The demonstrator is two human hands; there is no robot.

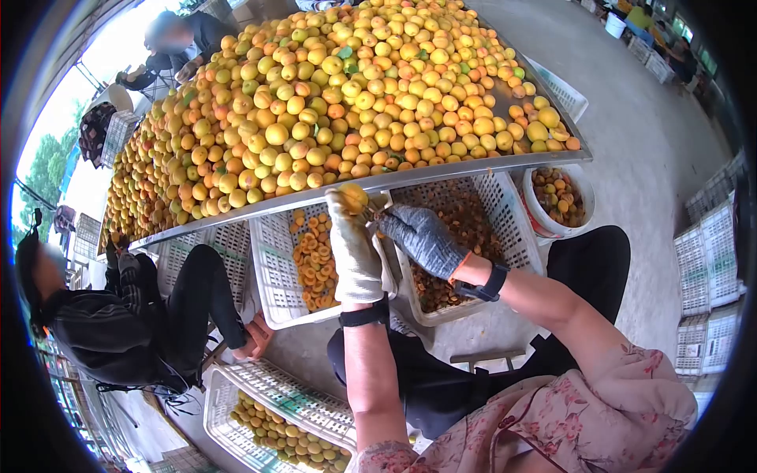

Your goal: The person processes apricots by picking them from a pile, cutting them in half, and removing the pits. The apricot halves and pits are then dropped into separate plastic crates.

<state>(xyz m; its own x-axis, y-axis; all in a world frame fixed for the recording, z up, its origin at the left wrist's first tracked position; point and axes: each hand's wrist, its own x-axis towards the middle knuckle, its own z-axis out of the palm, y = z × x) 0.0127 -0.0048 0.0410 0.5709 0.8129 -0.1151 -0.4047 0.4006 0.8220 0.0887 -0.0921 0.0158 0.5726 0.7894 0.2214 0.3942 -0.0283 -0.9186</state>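
My left hand (353, 248), in a whitish glove, holds a yellow apricot (352, 197) at its fingertips, just past the metal table edge. My right hand (422, 236), in a grey knitted glove with an orange cuff, is closed beside the fruit; what its fingers grip is too small to make out. Beneath my left hand stands a white crate with halved apricots (315, 264). A second white crate (509, 209), holding dark brown pieces, is below my right hand. Whole apricots (339, 102) are heaped on the metal-rimmed table (465, 166) ahead.
A white bucket (587, 193) with fruit stands right of the crates. At the left sits a person in black (102, 323); another person (177, 43) is across the table. A crate of apricots (276, 394) lies lower left. Stacked white crates (706, 276) stand far right.
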